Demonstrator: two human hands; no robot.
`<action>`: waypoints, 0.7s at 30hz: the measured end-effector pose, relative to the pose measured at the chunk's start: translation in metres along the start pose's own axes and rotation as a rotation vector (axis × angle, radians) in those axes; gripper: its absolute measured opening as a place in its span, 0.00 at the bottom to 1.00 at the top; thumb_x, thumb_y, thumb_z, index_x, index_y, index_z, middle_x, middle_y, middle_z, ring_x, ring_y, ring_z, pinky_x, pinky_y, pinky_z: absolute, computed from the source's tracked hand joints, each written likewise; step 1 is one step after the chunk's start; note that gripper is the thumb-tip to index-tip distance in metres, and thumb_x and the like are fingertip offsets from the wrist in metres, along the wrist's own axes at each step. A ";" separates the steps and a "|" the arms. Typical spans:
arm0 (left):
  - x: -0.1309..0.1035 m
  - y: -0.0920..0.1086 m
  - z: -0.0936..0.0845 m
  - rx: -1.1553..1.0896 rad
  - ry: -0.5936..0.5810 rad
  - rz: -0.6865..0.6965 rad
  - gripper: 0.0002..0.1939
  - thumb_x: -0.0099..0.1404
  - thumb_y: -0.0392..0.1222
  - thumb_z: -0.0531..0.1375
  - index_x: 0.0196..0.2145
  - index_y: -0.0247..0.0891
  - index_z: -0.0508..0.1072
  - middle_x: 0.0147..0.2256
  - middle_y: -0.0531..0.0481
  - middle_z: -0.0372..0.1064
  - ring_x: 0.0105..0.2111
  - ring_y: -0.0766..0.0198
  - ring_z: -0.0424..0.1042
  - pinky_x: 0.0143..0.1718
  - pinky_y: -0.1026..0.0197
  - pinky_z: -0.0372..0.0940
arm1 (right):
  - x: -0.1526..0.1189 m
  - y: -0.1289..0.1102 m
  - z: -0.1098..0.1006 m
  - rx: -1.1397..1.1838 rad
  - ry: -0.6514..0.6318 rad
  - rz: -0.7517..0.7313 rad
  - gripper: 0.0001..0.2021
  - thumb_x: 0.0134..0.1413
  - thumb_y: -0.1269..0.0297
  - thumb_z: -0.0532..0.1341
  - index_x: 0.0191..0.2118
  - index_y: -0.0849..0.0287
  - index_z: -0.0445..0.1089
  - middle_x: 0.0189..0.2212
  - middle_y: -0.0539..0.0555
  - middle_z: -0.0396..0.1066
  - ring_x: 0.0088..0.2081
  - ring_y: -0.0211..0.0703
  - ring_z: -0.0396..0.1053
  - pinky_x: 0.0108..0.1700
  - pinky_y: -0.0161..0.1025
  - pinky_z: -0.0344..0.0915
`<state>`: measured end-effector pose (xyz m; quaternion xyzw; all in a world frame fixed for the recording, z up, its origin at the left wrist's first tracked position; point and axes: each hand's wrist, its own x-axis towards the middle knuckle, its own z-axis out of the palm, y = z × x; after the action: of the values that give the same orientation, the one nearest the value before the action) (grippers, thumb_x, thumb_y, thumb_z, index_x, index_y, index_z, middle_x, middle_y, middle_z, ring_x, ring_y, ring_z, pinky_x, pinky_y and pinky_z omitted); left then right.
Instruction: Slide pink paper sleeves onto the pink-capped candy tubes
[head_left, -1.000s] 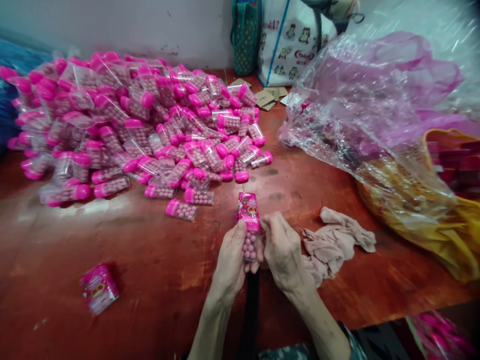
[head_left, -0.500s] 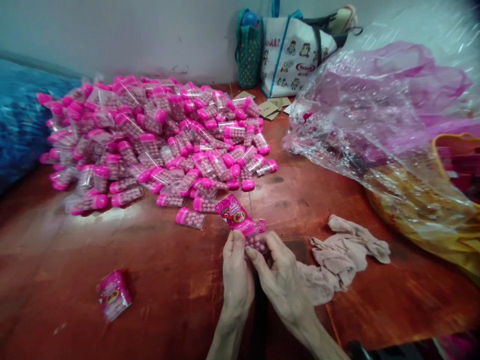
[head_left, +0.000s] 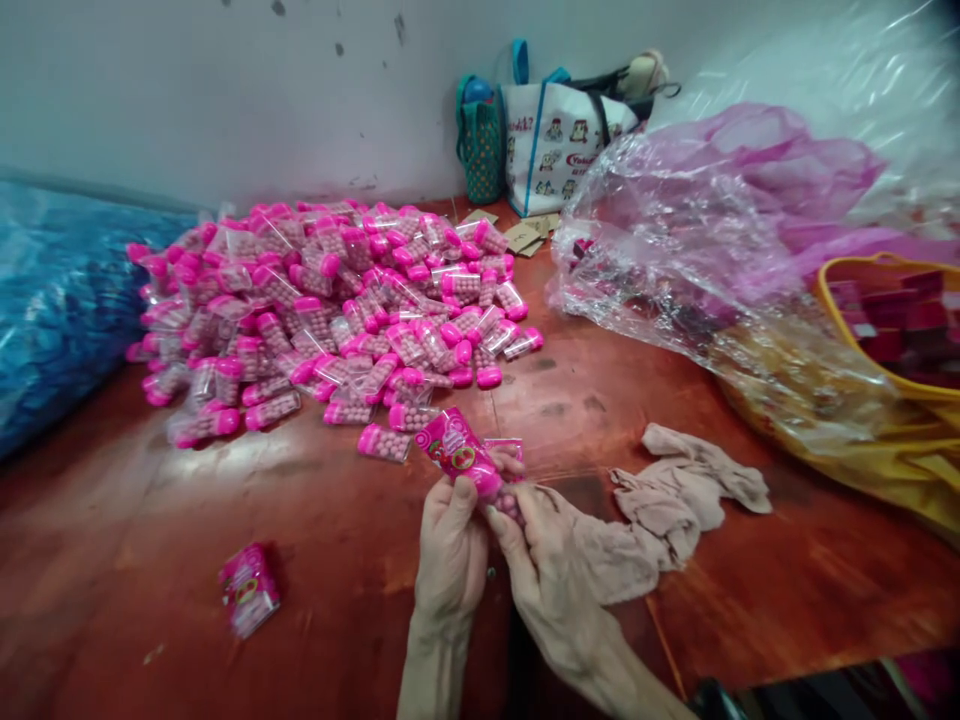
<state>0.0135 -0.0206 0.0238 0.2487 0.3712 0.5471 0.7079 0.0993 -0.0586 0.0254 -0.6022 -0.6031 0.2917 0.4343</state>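
Between my two hands is a candy bottle (head_left: 510,503) filled with pink balls, partly covered by a printed pink wrapper (head_left: 459,450). My left hand (head_left: 451,550) pinches the wrapper's lower edge with its thumb. My right hand (head_left: 541,550) has its fingers closed round the bottle, hiding much of it. Beyond my hands lies a large heap of pink-capped bottles (head_left: 300,300), with a single bottle (head_left: 384,442) at its near edge. A pink printed packet (head_left: 250,590) rests on the red table (head_left: 337,620) at the left front.
A beige cloth (head_left: 667,510) lies right of my hands. Clear plastic (head_left: 652,230) partly covers a yellow container (head_left: 840,460) at the right. A blue bag (head_left: 60,300) stands left. Cardboard pieces (head_left: 525,237) and a white tote (head_left: 559,150) are at the back.
The camera view has shifted, moving the heap lower and to the right in the picture. Both hands still hold the bottle and wrapper, and more right-hand fingers show behind the wrapper.
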 end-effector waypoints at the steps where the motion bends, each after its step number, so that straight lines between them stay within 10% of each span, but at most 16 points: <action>1: -0.002 0.000 0.000 0.003 -0.041 0.003 0.13 0.57 0.48 0.60 0.28 0.34 0.74 0.35 0.43 0.72 0.37 0.56 0.70 0.36 0.59 0.66 | -0.001 -0.001 -0.002 0.037 -0.015 0.002 0.10 0.59 0.69 0.49 0.43 0.60 0.64 0.36 0.58 0.70 0.40 0.48 0.67 0.42 0.42 0.64; 6: -0.009 0.001 0.001 0.018 -0.123 -0.005 0.16 0.51 0.53 0.63 0.28 0.36 0.74 0.31 0.43 0.71 0.40 0.51 0.70 0.38 0.55 0.66 | -0.005 -0.003 -0.014 0.212 -0.092 -0.033 0.18 0.60 0.71 0.49 0.56 0.55 0.56 0.46 0.55 0.67 0.50 0.44 0.63 0.51 0.40 0.59; 13: -0.006 -0.003 -0.001 -0.039 -0.057 -0.043 0.17 0.52 0.52 0.63 0.33 0.36 0.75 0.34 0.43 0.73 0.38 0.54 0.71 0.36 0.58 0.67 | -0.003 -0.005 -0.011 0.111 -0.102 0.100 0.07 0.62 0.66 0.50 0.35 0.56 0.64 0.30 0.51 0.68 0.32 0.42 0.66 0.35 0.37 0.62; 21: -0.003 -0.012 -0.002 -0.014 -0.124 -0.091 0.12 0.60 0.46 0.56 0.33 0.37 0.74 0.35 0.43 0.73 0.42 0.54 0.70 0.37 0.58 0.66 | -0.007 0.001 0.004 -0.021 0.021 0.055 0.12 0.60 0.66 0.49 0.47 0.59 0.63 0.38 0.58 0.70 0.41 0.49 0.68 0.44 0.46 0.64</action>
<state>0.0187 -0.0272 0.0142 0.2600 0.3335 0.5007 0.7553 0.0955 -0.0650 0.0217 -0.6260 -0.5848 0.2909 0.4260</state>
